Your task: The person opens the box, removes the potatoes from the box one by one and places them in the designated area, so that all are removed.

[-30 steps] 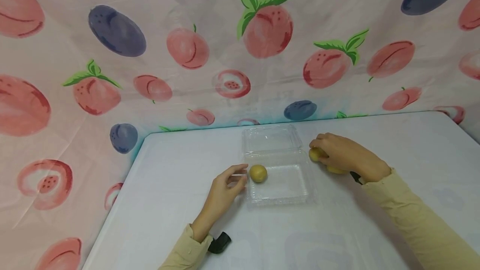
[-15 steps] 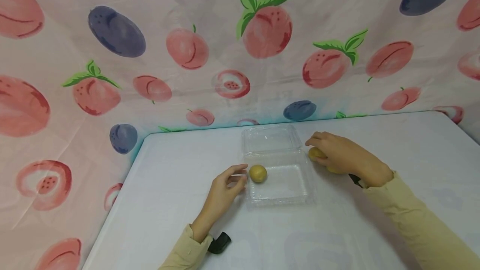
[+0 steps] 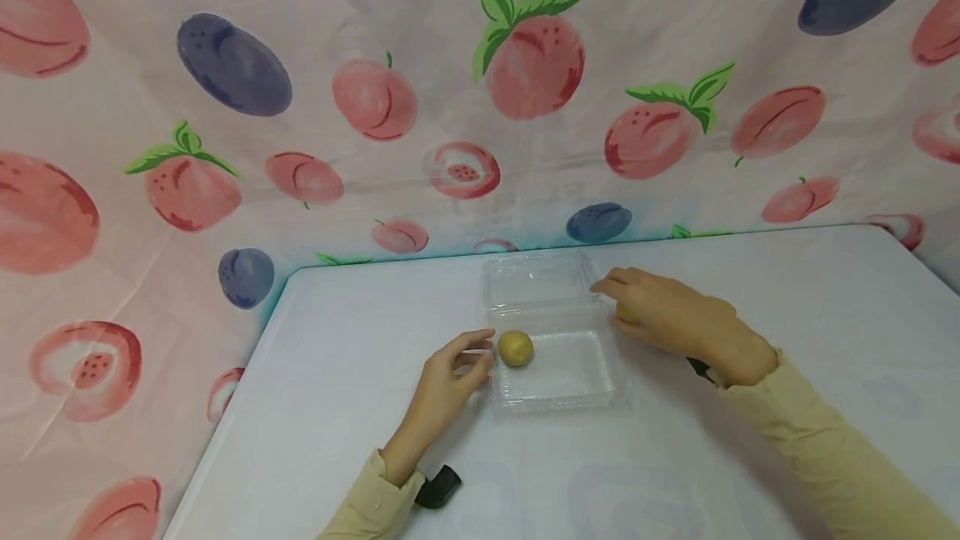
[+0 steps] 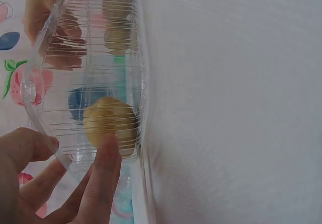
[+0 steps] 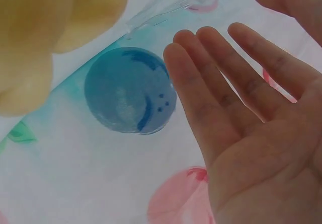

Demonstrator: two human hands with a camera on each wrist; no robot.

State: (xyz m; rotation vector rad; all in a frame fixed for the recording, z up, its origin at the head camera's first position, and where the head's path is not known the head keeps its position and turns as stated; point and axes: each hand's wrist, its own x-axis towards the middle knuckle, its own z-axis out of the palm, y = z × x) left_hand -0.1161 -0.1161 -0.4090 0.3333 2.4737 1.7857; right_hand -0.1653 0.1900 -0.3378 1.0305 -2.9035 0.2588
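Observation:
In the head view, a clear plastic clamshell box (image 3: 558, 402) lies with its lid (image 3: 540, 280) folded back. A smooth, yellow, rounded fruit (image 3: 516, 348) sits in its left side. My left hand (image 3: 450, 382) is at the box's left wall; in the left wrist view its fingertips (image 4: 108, 151) touch the ribbed plastic in front of the fruit. My right hand (image 3: 667, 315) reaches past the box's right side, fingers straight. Beneath it shows part of another yellow fruit (image 3: 624, 315). In the right wrist view the palm holds nothing, and several yellow fruits (image 5: 35, 22) appear apart from it.
The box stands on a white-covered table (image 3: 360, 340), near its back edge. Behind rises a pink fruit-print cloth (image 3: 450, 107). A black wrist strap piece (image 3: 438, 487) hangs by the left sleeve.
My right hand has moved left toward the lid, its fingertips straightening past the yellow fruit, which is now more covered. My left hand and the fruit in the box have stayed put.

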